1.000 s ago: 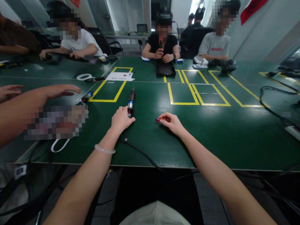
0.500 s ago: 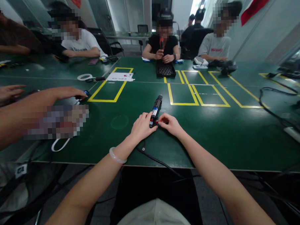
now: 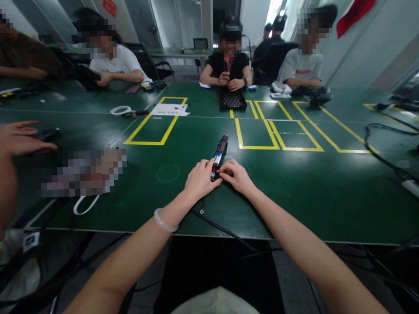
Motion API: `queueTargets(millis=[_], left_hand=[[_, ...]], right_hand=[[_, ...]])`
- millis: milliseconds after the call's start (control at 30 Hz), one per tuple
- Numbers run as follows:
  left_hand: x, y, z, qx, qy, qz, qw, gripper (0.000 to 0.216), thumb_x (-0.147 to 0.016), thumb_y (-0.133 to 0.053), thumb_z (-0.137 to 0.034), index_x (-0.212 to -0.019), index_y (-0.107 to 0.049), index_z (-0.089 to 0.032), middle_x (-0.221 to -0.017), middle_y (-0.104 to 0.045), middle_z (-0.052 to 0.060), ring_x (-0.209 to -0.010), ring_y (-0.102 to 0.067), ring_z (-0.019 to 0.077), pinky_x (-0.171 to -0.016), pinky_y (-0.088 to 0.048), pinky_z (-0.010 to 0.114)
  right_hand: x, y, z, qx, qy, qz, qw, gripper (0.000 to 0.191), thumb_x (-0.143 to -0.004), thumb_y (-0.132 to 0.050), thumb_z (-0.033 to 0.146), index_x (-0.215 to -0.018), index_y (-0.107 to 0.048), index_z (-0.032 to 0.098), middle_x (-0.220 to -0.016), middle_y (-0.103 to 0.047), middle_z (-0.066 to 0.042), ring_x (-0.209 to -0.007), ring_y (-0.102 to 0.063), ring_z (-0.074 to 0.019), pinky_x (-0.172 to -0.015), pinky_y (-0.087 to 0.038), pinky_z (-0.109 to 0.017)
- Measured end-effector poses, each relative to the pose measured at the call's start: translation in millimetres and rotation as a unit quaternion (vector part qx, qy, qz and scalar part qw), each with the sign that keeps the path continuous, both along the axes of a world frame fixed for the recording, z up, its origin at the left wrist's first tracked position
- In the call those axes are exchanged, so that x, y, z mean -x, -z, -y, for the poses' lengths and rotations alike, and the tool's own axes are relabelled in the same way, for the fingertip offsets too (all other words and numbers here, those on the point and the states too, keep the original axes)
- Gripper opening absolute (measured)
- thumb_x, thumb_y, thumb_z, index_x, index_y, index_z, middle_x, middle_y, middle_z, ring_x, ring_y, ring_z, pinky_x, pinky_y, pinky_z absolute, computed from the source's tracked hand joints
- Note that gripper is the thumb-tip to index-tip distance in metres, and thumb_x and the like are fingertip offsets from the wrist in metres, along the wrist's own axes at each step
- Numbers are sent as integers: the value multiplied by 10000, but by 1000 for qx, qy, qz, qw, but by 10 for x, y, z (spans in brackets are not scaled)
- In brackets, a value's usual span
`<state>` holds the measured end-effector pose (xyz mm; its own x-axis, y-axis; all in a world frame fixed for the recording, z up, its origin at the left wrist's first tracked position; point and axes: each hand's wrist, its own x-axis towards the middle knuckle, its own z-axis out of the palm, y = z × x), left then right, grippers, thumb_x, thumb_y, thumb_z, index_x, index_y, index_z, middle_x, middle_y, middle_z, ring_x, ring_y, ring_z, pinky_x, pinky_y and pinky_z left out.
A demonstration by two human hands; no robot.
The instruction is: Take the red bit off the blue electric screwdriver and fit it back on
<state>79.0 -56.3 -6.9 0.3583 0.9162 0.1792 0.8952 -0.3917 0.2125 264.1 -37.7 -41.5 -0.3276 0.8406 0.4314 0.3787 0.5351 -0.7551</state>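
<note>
A slim black tool like an electric screwdriver point(image 3: 222, 147) lies on the green table point(image 3: 301, 185), its tip pointing away from me. Part of its casing is off, and a silver and blue cylinder shows inside. My left hand point(image 3: 200, 178) is closed round its near end from the left and holds it against the table. From the right, my right hand point(image 3: 238, 175) pinches at the tool's near end, where small red parts show between the two hands. Whether these are wires I cannot tell. My fingers hide much of the near end.
Yellow tape frames point(image 3: 259, 148) mark the table ahead. A black cable point(image 3: 226, 231) crosses the near edge. A co-worker's hand point(image 3: 19, 137) is at the left, beyond a blurred pouch point(image 3: 85, 174). Opposite, a person sits behind a black tray point(image 3: 232, 100).
My right fingers have come in closer against the tool's near end. The co-worker's arm at the left has drawn back to the left. The view has shifted slightly.
</note>
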Motion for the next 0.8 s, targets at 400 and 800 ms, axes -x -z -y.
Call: queueTargets(millis=[400,800], left_hand=[[-66,-30,2,-11,-31,-20,999,562,-955,-482,-481,-1436,-446,-192,-1215,-567,156,-1084,-568,298,-870,-461,394],[412,-63,-229,-14,-92,-87,992,599,-956,-486,-497,-1472,-408,-201,-1340,-526,155,-1140,-529,307,-898,-472,396]], right_hand=[[-5,-68,77,-21,34,18,999,142,-921,-604,281,-852,-704,208,-879,-693,-61,-807,-616,-200,-742,-470,-327],[-104,21,7,-10,61,4,998,149,-923,-577,258,-883,-704,191,-850,-649,-43,-749,-590,-157,-685,-455,-281]])
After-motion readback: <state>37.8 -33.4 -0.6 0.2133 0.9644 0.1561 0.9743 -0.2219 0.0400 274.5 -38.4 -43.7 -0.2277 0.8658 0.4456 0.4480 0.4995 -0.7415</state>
